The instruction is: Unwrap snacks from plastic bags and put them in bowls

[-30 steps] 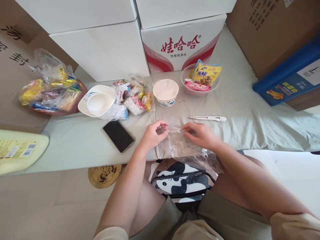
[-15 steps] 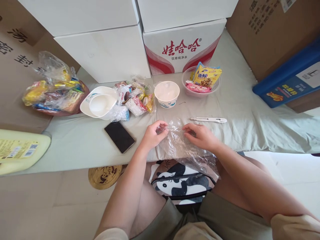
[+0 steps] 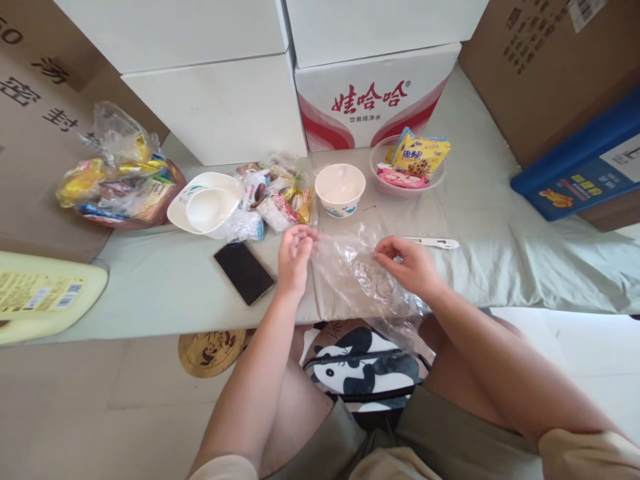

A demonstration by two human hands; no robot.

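A clear plastic bag (image 3: pixel 357 270) is stretched between my two hands, its lower part hanging over the table's front edge. My left hand (image 3: pixel 296 257) pinches one top corner of it. My right hand (image 3: pixel 406 263) grips the other side of the film, fingers closed. Just behind my right hand lies a white utility knife (image 3: pixel 440 243), its left end partly covered. Beyond the bag stands a white paper bowl (image 3: pixel 340 190) with a blue pattern. Left of my left hand, a black phone (image 3: pixel 245 273) lies flat.
Wrapped snacks (image 3: pixel 277 200) lie beside a tilted white bowl (image 3: pixel 205 207). A heaped snack basket (image 3: pixel 170 200) stands far left. At the back right, a clear plastic bowl (image 3: pixel 385 187) holds yellow and pink packets. White cartons (image 3: pixel 370 100) wall the back; a yellow jug (image 3: pixel 50 293) stands left.
My hands have moved apart, the left one up and leftward, spreading the plastic bag wider between them. My right hand now covers part of the utility knife. The view has shifted slightly.
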